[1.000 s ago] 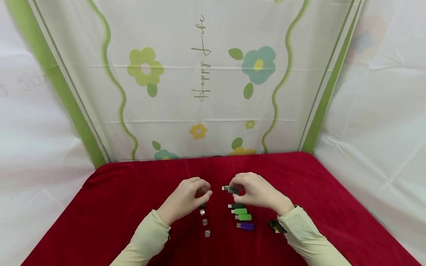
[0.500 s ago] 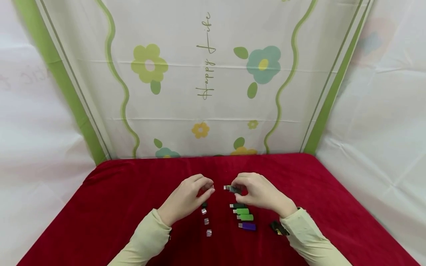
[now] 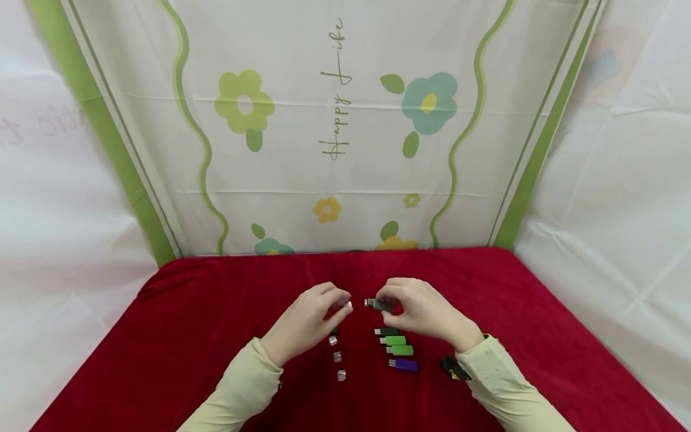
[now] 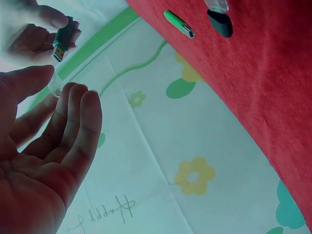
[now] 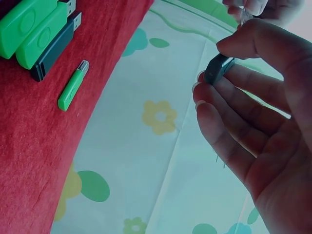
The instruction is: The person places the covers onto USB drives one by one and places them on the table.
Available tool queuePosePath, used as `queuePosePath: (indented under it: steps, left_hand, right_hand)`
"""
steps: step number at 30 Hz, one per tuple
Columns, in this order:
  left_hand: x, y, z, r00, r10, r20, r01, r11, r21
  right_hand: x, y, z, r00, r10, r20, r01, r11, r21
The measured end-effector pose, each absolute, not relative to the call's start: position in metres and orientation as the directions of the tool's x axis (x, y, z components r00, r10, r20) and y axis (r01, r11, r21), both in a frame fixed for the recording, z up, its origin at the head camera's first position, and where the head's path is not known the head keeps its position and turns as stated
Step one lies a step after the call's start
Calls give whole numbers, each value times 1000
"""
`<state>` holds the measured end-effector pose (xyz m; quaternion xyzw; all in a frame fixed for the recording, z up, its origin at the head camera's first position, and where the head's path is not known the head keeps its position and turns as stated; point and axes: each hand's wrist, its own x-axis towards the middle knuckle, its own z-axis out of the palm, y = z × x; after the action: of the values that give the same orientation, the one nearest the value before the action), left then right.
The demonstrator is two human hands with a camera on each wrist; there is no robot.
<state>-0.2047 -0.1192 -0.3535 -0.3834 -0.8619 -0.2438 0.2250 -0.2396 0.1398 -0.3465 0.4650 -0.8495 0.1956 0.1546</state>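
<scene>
Between the thumb and fingers of my left hand (image 3: pixel 308 319) is a small clear cap (image 4: pixel 55 86). My right hand (image 3: pixel 429 311) pinches a dark USB flash drive (image 4: pixel 63 39) by its body, and the bare metal plug points left toward the cap. A short gap separates plug and cap, both held above the red cloth. Below the right hand lie a dark USB stick (image 3: pixel 387 331), two bright green ones (image 3: pixel 400 350) and a purple one (image 3: pixel 405 365). A slimmer green stick (image 5: pixel 73 88) shows in both wrist views.
Several clear caps (image 3: pixel 338 356) lie in a column under the left hand, near a dark rounded piece (image 4: pixel 220 23). By the right sleeve sits a black item with yellow marks (image 3: pixel 453 368). Flower-printed curtain (image 3: pixel 329 132) encloses the red table (image 3: pixel 216 312).
My left hand has moved slightly right, narrowing the gap between cap and plug, and the cap shows more clearly at its fingertips. The whole view has shifted a little.
</scene>
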Motion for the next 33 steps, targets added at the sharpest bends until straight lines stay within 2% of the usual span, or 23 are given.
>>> queuePosePath:
  steps: [33]
  left_hand:
    - [-205,-117,-363,-613,584,532,769,596,232]
  right_hand:
    - [-233,125,-356,-459,-747,481,-881,453,-138]
